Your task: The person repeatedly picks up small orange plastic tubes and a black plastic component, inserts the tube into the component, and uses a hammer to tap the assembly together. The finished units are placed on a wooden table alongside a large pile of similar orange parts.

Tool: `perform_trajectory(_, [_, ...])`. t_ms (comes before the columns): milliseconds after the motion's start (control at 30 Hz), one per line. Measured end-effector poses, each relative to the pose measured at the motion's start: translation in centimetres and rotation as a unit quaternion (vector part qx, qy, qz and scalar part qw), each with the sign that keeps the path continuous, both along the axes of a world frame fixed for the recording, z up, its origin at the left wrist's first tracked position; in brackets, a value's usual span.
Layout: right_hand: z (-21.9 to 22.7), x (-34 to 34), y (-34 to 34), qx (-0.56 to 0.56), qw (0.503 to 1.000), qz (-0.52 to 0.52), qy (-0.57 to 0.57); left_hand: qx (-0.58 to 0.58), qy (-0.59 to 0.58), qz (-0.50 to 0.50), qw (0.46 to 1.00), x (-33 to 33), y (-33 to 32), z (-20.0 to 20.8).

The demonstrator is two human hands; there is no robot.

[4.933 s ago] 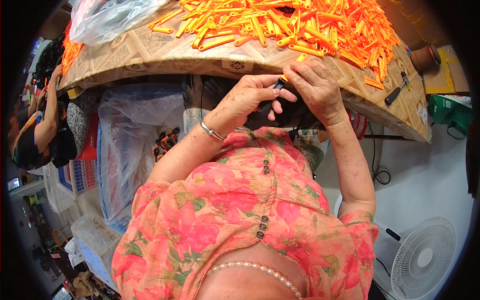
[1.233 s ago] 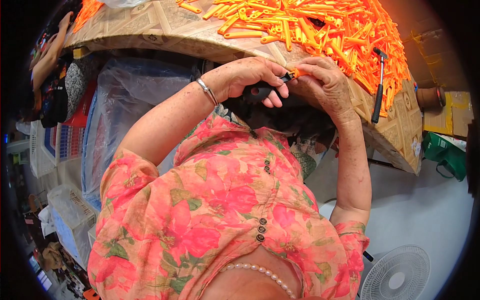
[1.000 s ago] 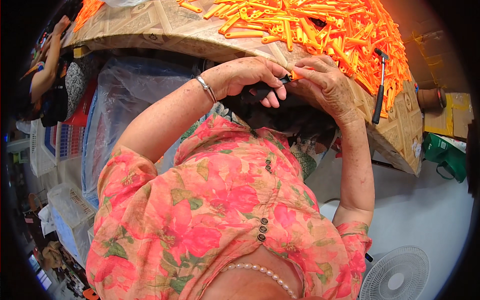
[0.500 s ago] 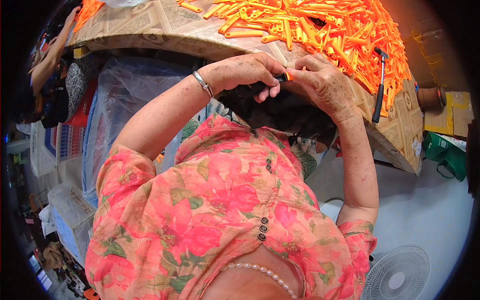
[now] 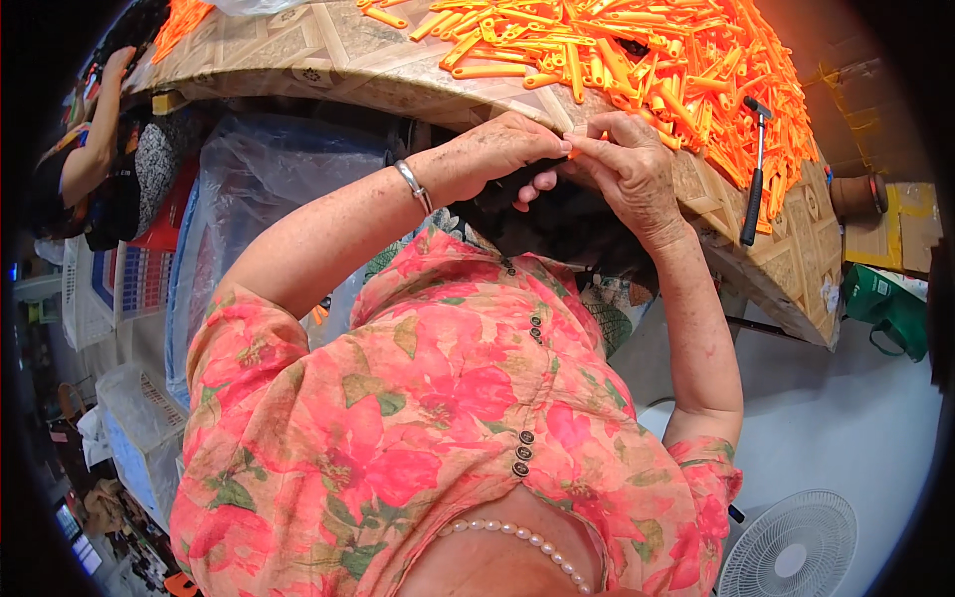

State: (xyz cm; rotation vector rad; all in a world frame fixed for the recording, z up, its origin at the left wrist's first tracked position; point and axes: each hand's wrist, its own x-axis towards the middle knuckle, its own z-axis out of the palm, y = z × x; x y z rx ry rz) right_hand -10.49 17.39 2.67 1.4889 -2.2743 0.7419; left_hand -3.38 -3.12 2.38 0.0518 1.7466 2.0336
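Both of my hands meet just off the near edge of the table, fingertips together. My left hand [image 5: 497, 154] is closed around a black piece [image 5: 519, 183], mostly hidden by the fingers. The thumb and fingers of my right hand [image 5: 634, 169] pinch against the left fingertips, where a small orange plastic piece [image 5: 573, 154] shows. Its shape is too covered to tell. Beyond my hands a large heap of orange plastic handles [image 5: 686, 75] covers much of the table.
The patterned table [image 5: 348, 45] curves across the top. A small black-handled hammer [image 5: 756, 169] lies by the heap's right side. Clear plastic sheeting [image 5: 269, 164] hangs at left, and another person's arm [image 5: 95, 149] is beyond. A white fan [image 5: 791, 559] stands lower right, below a green bag [image 5: 885, 310].
My fingertips have drawn closer together, and less of the black piece and the orange piece shows. At far left, the other person's arm has moved down from the table.
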Motion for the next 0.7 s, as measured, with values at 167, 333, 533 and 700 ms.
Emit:
perform_trajectory(167, [0.5,-1.0,0.1,0.000,0.989,0.057,-0.136,-0.028,-0.034,0.036,0.998,0.5,0.9,1.7])
perform_trajectory(333, [0.8,-2.6,0.3,-0.019,0.971,0.102,-0.217,-0.035,-0.027,0.021,0.999,0.1,0.4,0.7])
perform_trajectory(533, [1.0,-1.9,1.6,0.045,0.992,0.059,-0.106,-0.064,-0.009,-0.022,0.998,0.1,-0.4,0.5])
perform_trajectory(700, [1.1,-0.4,1.9,0.036,0.996,0.045,-0.067,-0.201,0.104,-0.044,0.973,0.6,-0.2,0.4])
